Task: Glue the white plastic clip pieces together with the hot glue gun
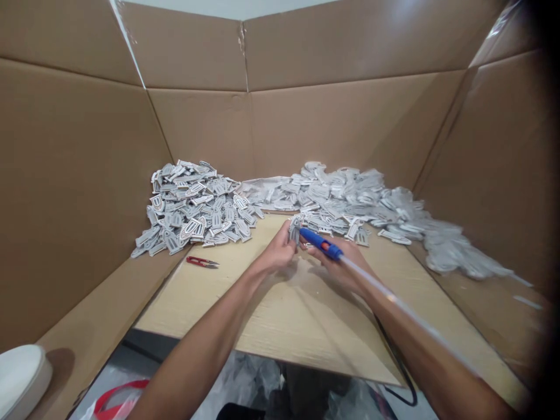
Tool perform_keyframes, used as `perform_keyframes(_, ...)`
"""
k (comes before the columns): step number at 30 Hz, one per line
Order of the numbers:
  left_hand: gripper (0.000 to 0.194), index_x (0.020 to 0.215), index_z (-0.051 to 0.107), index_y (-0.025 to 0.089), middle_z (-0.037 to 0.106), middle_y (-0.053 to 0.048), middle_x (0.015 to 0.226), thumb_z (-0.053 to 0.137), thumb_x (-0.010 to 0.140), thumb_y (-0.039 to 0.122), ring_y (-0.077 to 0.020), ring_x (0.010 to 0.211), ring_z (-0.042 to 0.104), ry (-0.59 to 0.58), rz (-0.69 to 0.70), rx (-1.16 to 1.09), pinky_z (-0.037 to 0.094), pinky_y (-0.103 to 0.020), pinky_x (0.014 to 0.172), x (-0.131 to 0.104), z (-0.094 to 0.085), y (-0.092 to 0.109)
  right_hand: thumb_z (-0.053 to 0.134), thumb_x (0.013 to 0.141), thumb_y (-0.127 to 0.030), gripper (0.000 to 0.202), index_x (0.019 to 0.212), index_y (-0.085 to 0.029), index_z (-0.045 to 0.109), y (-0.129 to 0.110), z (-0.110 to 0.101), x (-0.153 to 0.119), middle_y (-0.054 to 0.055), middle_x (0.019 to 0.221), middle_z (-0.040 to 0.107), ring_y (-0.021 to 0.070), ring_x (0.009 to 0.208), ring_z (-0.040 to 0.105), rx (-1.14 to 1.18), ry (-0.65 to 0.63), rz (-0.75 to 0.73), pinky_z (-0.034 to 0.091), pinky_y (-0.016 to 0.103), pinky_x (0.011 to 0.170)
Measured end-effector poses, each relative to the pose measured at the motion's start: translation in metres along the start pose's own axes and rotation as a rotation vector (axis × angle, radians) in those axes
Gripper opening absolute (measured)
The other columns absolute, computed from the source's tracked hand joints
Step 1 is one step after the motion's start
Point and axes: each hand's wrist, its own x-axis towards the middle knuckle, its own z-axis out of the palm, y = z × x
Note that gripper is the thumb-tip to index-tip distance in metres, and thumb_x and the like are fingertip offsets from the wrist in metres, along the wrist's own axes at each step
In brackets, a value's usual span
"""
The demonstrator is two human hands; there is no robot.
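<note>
Over the middle of the board, my left hand [280, 252] is closed on a small grey slotted plastic piece [294, 231], pinched between thumb and fingers. My right hand [347, 267] is wrapped round a blue glue gun [320, 242], its front end right beside the grey piece; whether they touch cannot be made out. A long translucent glue stick [394, 298] runs from the gun's back over my right forearm. Behind my hands lie more loose grey pieces [326, 221]. Red thread snips [202, 262] rest on the board to the left.
A big heap of grey pieces [196, 204] stands at the left back, and a heap of plastic-wrapped ones [350, 189] spreads along the right. Cardboard walls [350, 116] enclose the wooden board [210, 303]. A black cable [400, 361] hangs off the front edge. A white round container [26, 379] sits lower left.
</note>
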Motion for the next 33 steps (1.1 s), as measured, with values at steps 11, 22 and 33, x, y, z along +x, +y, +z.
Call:
perform_keyframes(11,0.029,0.105,0.04,0.024,0.064,0.001,0.086,0.065,0.089,0.025,-0.011,0.072,0.06,0.086,-0.049,0.012,0.043,-0.021,0.066,-0.002,0.001,0.001,0.05,0.098,-0.049,0.033,0.086,-0.02,0.06,-0.001,-0.002,-0.004,0.01,0.087,0.064,0.0217,0.073,0.057,-0.281,0.329,-0.139,0.037,0.031,0.067)
perform_keyframes(22,0.033,0.065,0.059,0.017,0.054,0.002,0.061,0.077,0.078,0.041,-0.0103,0.057,0.046,0.25,-0.025,0.206,0.031,-0.024,0.055,0.01,-0.012,0.001,0.055,0.082,-0.076,0.057,0.063,-0.023,0.059,0.01,-0.02,0.003,0.004,0.056,0.062,0.0195,0.055,0.059,0.116,0.154,0.181,0.042,0.03,0.056)
perform_keyframes(33,0.027,0.073,0.065,0.014,0.056,0.003,0.06,0.073,0.076,0.04,-0.0074,0.05,0.044,0.136,0.01,0.049,0.031,-0.023,0.05,0.004,-0.003,0.014,0.051,0.083,-0.077,0.061,0.061,-0.021,0.058,0.008,-0.019,0.002,0.003,0.053,0.06,0.015,0.05,0.055,0.121,0.019,0.135,0.041,0.026,0.051)
